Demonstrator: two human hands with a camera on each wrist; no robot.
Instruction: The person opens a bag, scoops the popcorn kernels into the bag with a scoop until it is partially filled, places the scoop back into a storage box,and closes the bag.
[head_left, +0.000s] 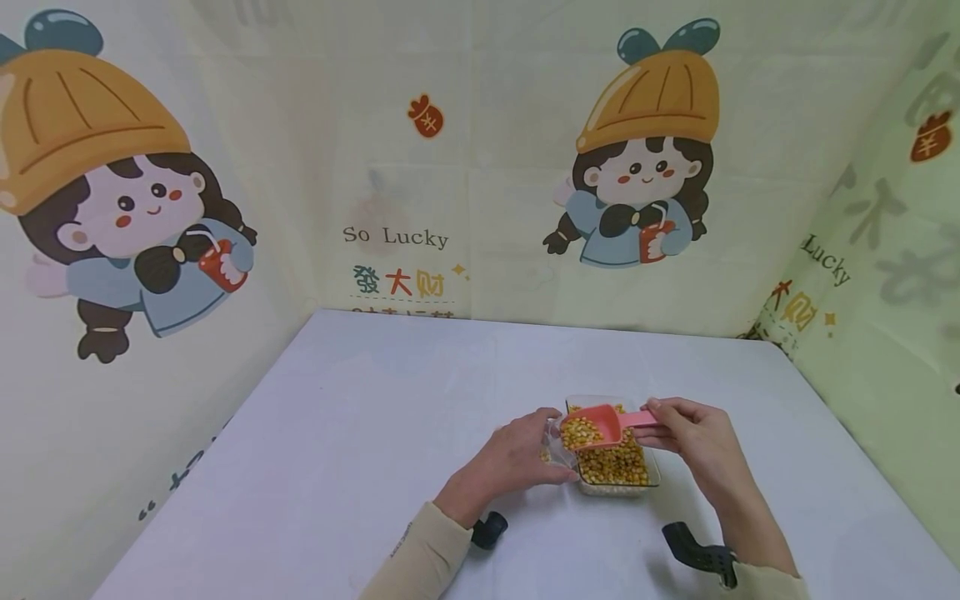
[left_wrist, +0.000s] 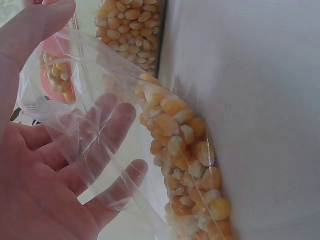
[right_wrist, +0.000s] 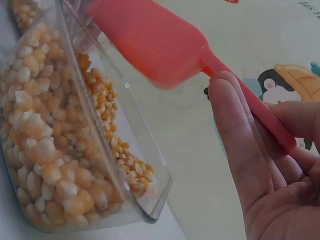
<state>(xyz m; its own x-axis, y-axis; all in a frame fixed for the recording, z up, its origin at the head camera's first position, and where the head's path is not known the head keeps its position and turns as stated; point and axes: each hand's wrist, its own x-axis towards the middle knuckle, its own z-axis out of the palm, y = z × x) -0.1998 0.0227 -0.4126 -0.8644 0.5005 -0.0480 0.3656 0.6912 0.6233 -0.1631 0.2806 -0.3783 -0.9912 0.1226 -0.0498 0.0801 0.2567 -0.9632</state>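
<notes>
My right hand (head_left: 701,437) pinches the handle of a pink scoop (head_left: 613,422) between thumb and fingers. Corn kernels (head_left: 581,432) lie in its bowl, which is held level at the mouth of a clear plastic bag (left_wrist: 117,167). My left hand (head_left: 513,457) holds that bag, thumb to one side and fingers to the other, spreading its mouth. More kernels (left_wrist: 185,150) fill the bag's lower part. Just right of the bag, a glass container (right_wrist: 159,192) holds a heap of kernels (right_wrist: 42,150); the scoop passes above it. In the head view, the left hand and scoop partly hide the bag.
A white table (head_left: 360,442) runs back to a wall covering (head_left: 510,200) printed with cartoon figures, with more covering on both sides. Black camera mounts (head_left: 490,531) sit at the wrists, close above the tabletop.
</notes>
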